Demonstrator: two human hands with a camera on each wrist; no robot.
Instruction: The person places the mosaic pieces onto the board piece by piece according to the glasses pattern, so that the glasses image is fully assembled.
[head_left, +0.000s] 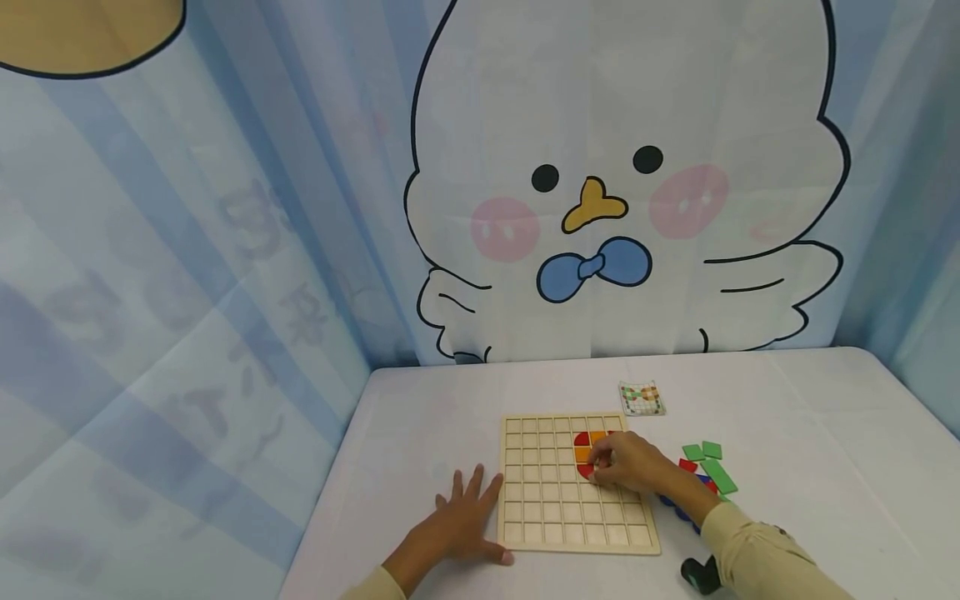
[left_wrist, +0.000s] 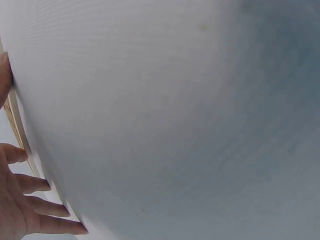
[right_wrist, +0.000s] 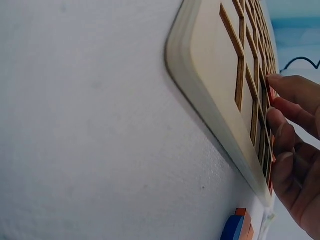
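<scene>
A wooden grid board (head_left: 540, 492) lies flat on the table, with red and orange pieces (head_left: 582, 454) set in its upper right cells. My right hand (head_left: 630, 462) is over these pieces, its thumb and fingertips low at the cells. In the right wrist view, the right hand (right_wrist: 297, 145) pinches a red piece (right_wrist: 271, 94) at the grid's surface; most of that piece is hidden. My left hand (head_left: 468, 517) rests with spread fingers against the board's left edge. The left wrist view catches this hand (left_wrist: 20, 205) with its fingers extended.
Loose green pieces (head_left: 720, 476) lie right of the board, among red and blue ones partly behind my right forearm. A small patterned card (head_left: 642, 398) lies beyond the board's upper right corner. A dark object (head_left: 700, 575) sits beside the right sleeve. Printed curtains enclose the table.
</scene>
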